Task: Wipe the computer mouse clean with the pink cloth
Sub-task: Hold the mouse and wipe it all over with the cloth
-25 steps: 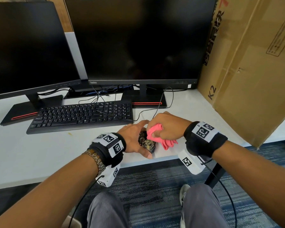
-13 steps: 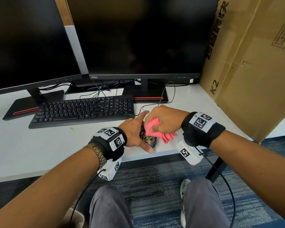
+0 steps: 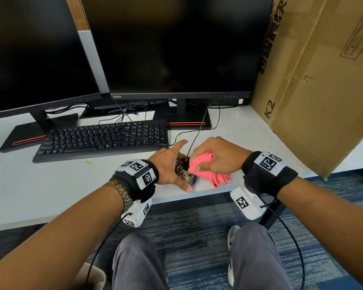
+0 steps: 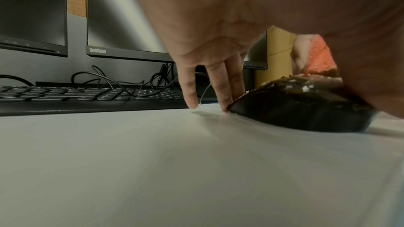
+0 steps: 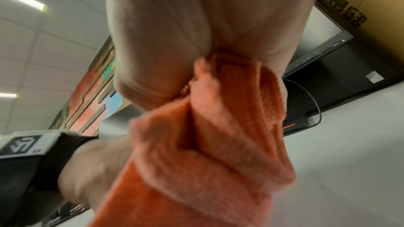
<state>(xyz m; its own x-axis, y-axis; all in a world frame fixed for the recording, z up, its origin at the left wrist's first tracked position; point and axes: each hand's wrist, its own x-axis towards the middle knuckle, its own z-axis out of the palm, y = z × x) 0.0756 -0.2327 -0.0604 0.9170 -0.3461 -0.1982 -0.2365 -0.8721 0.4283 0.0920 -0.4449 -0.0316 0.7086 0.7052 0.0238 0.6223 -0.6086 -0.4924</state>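
A black computer mouse (image 3: 184, 172), speckled with pale dirt, lies near the front edge of the white desk (image 3: 50, 185). My left hand (image 3: 170, 166) pinches it from the sides, thumb on the near side and fingers (image 4: 225, 91) against the far side, index finger stretched out. In the left wrist view the mouse (image 4: 301, 110) fills the right. My right hand (image 3: 218, 158) grips the bunched pink cloth (image 3: 198, 164) and presses it on the mouse's top. The cloth's loose end (image 5: 218, 144) hangs from the fist onto the desk.
A black keyboard (image 3: 105, 139) lies to the far left of the hands. Two dark monitors (image 3: 176, 49) stand behind it on black bases. The mouse cable (image 3: 199, 126) runs back to them. A big cardboard box (image 3: 323, 91) leans at the right. The desk edge (image 3: 176, 198) is just below the hands.
The right hand has shifted the cloth a little along the mouse's top. The left index finger has straightened out. The head view has moved closer.
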